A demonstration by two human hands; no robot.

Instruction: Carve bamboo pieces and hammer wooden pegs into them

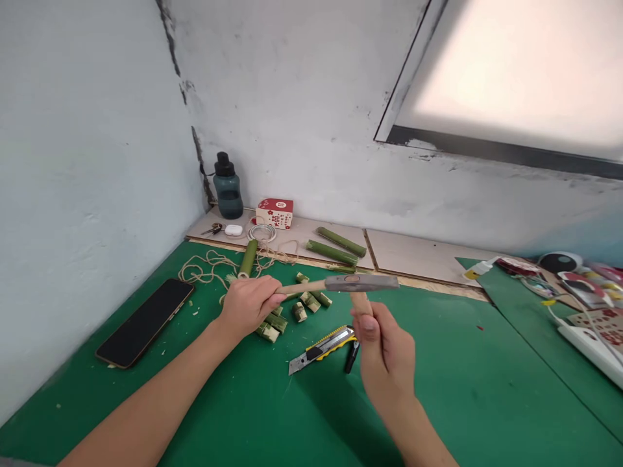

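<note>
My left hand [247,305] is closed round a thin pale stick [305,287], which points right. In my right hand [389,353] is the wooden handle of a hammer [374,283], gripped below the metal head. The hammer's head lies level, its left end at the tip of the stick. Behind and beneath my left hand are several short cut bamboo pieces [300,312] and a longer bamboo tube [248,258]. A yellow utility knife [325,349] with its blade out lies between my hands. Next to it is a small black tool [352,358], partly hidden by my right hand.
A phone [146,322] lies at left, near loose twine [207,263]. Along the back ledge stand a water bottle [228,188] and a red-and-white box [275,214], with bamboo lengths [333,251] beside them. A small glue bottle [479,269] and a white power strip [591,353] are at right.
</note>
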